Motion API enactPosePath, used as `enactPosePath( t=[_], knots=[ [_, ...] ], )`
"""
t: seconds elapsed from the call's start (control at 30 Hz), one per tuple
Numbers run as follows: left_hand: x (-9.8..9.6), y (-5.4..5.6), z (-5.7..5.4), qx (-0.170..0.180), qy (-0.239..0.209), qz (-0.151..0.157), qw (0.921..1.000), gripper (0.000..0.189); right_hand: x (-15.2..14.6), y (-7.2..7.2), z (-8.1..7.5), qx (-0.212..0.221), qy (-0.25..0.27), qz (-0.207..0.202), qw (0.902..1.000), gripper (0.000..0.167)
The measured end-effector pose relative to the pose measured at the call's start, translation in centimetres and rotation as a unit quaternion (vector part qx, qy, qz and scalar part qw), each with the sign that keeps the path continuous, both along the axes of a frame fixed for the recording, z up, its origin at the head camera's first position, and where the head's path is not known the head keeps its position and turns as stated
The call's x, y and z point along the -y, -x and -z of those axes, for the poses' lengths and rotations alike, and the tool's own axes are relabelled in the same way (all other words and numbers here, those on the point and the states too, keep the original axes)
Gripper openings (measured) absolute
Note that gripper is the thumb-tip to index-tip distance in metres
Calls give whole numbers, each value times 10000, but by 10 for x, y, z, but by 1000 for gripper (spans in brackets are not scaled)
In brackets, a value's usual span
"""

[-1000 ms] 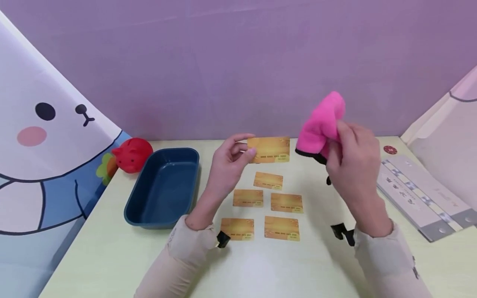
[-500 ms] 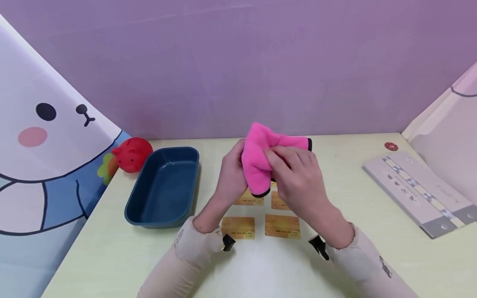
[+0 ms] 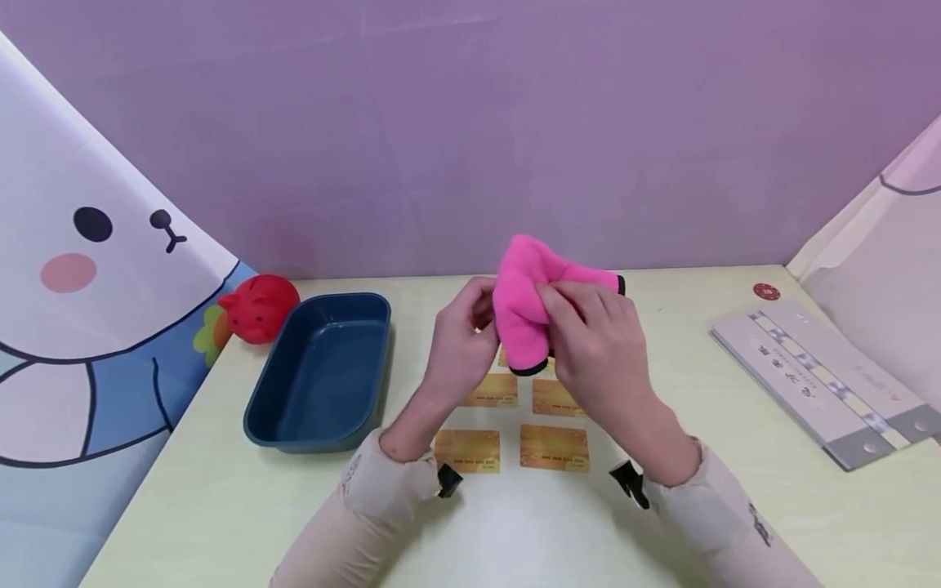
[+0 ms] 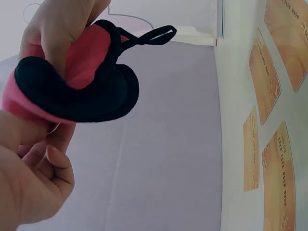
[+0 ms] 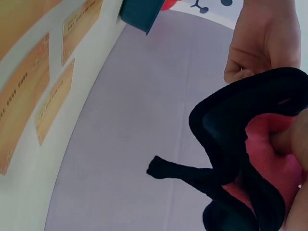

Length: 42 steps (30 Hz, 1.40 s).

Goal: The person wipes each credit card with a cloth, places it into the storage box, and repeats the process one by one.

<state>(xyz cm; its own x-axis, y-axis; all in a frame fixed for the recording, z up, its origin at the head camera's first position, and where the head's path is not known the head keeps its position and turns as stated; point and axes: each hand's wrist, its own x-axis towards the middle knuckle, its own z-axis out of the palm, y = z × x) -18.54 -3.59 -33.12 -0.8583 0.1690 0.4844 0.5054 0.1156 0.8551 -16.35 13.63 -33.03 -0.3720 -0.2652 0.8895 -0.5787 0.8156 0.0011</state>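
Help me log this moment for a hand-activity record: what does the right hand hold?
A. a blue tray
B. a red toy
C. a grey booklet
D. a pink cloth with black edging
D: the right hand has its fingers curled round the pink cloth, held up above the gold cards, while the left hand meets it from the other side; the blue tray sits untouched on the table.
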Motion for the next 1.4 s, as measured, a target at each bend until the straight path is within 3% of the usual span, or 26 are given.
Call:
enactPosePath(
  t=[0.27,0.43,0.57,0.7,0.87,1.07,1.2,1.4],
  knots=[
    [9,5,-1,-72,128,184,9997,28,-27,11,-5,596,364,286,9971,24],
    [19,8,-5,-9,-141,326,9994,31,-52,15,-13,968,803,600,9902,24],
    [25,9,-8,24,-83,237,9997,24,-65,12,-21,1140,1158,868,9829,23],
    [31,8,-12,168,640,185,9976,27,-69,7,-27,1140,1410,868,9796,24],
    [36,7,-16,227,1539,358,9872,46,-68,3,-33,1103,1711,637,9770,24],
    [32,10,-13,20,1641,-258,9861,28,-65,0,-36,1154,1815,476,9754,23],
    [32,10,-11,131,1434,-598,9878,19,-64,-1,-37,1228,1782,454,9752,25],
    [31,13,-8,295,1222,-748,9892,19,-62,-3,-39,1340,1724,459,9748,26]
  ],
)
